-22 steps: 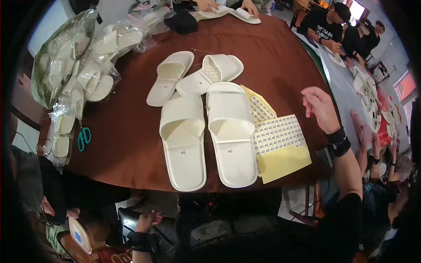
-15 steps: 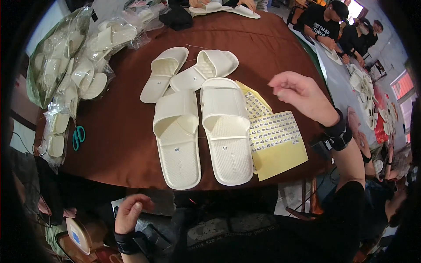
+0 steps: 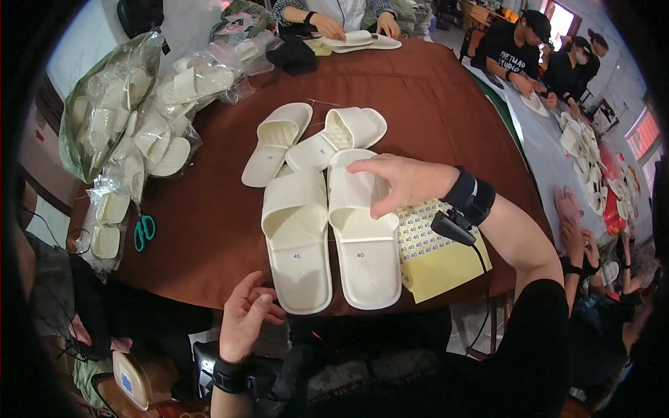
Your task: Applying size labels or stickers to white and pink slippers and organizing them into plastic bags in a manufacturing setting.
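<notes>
Two large cream slippers lie side by side on the brown cloth, toes pointing away from me: a left slipper [image 3: 300,279] and a right slipper [image 3: 367,279], each with a small printed label on its insole. My right hand [image 3: 408,182] is over the right slipper's strap, thumb and forefinger spread apart; whether it touches is unclear. Beside the left slipper's heel hovers my left hand [image 3: 247,312], its fingers loosely bent and apart, holding nothing. Yellow sticker sheets [image 3: 446,268] lie right of the slippers, partly under my right wrist. Beyond are two smaller cream slippers [image 3: 277,143], [image 3: 336,139].
Bagged slippers [image 3: 167,150] are heaped along the table's left side, near teal-handled scissors [image 3: 144,233]. A black cloth item [image 3: 293,56] sits at the far edge, where another person's hands [image 3: 327,26] handle a slipper. More people work at a grey table [image 3: 533,150] on the right.
My right hand has come leftward from beyond the sticker sheets to the right slipper's strap. My left hand has risen toward the left slipper's heel. The view has shifted slightly.
</notes>
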Action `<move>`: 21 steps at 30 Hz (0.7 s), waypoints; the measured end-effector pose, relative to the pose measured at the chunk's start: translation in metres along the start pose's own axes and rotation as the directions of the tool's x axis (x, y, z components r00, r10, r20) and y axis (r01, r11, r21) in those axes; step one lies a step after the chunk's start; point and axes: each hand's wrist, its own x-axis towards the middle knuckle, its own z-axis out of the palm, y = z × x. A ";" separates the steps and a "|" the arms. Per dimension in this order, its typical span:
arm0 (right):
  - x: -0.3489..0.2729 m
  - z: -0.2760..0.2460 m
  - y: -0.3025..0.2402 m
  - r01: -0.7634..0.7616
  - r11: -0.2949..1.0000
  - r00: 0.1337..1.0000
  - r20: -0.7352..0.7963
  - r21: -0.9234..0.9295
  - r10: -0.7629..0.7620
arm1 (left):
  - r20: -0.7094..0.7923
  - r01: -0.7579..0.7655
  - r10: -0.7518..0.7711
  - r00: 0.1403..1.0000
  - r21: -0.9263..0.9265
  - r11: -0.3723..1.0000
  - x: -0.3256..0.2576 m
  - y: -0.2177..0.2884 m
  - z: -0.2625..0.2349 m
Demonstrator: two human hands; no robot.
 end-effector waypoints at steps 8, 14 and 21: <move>-0.008 0.015 -0.021 0.213 0.931 0.936 -0.212 -0.296 -0.281 | 0.029 0.182 -0.180 0.983 -0.064 0.981 0.008 0.002 0.017; -0.019 0.017 -0.037 0.166 0.925 0.928 -0.262 -0.342 -0.263 | 0.066 0.195 -0.185 0.981 -0.238 0.951 0.003 0.013 0.025; -0.056 -0.014 -0.054 0.140 0.989 0.943 -0.312 0.046 -0.119 | 0.197 0.130 -0.088 0.976 -0.212 0.969 -0.022 0.042 0.017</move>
